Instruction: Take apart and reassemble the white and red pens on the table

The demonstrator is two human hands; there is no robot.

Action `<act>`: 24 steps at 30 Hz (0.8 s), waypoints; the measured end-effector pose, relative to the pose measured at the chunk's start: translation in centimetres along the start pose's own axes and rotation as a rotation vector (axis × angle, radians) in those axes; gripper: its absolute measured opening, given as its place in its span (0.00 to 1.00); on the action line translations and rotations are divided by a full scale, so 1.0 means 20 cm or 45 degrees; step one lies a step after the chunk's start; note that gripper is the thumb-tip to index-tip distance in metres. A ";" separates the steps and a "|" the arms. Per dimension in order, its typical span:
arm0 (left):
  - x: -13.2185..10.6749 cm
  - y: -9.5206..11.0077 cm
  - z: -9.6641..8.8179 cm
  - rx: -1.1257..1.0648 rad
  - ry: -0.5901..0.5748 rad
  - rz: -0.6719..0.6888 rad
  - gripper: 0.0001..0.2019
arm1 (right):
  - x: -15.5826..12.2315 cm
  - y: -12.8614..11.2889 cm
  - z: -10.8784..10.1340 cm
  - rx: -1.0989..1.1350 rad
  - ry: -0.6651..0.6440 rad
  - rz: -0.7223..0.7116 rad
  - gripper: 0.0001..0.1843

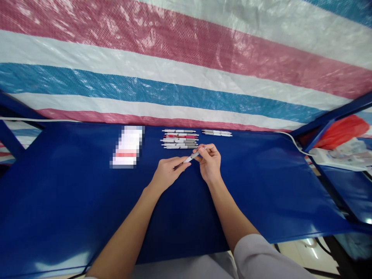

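Note:
Both of my hands hold one white and grey pen, tilted with its upper end to the right. My left hand pinches the lower white end between thumb and fingers. Around the grey part near the other end, the fingers of my right hand are closed. Just beyond my hands lies a row of several pens, side by side, mostly white and grey with a red one among them. A smaller group of white and grey pens rests to the right of that row.
A blurred white sheet-like item with a red band lies at the left on the blue table. Behind stands a striped plastic sheet. At the right are a white power strip, its cable, and a red plastic bag.

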State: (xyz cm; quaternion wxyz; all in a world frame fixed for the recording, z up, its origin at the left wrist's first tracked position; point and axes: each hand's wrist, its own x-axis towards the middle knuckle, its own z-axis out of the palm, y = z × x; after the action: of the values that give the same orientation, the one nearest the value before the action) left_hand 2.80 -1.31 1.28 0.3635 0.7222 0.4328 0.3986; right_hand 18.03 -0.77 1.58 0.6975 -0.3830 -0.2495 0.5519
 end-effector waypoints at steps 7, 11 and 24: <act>-0.01 0.01 0.00 -0.138 -0.113 -0.151 0.12 | -0.01 -0.01 -0.01 0.003 -0.074 0.010 0.12; 0.00 0.04 -0.02 -0.396 -0.267 -0.274 0.14 | -0.01 -0.03 -0.03 -0.029 -0.181 -0.003 0.11; -0.01 0.02 -0.01 -0.064 -0.081 -0.084 0.12 | -0.01 -0.01 -0.01 0.009 -0.086 0.009 0.16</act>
State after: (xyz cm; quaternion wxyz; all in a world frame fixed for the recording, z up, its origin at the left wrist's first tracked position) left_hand 2.67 -1.63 1.69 0.4082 0.7105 0.4344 0.3740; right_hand 18.26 -0.94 1.65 0.6882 -0.3625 -0.2695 0.5678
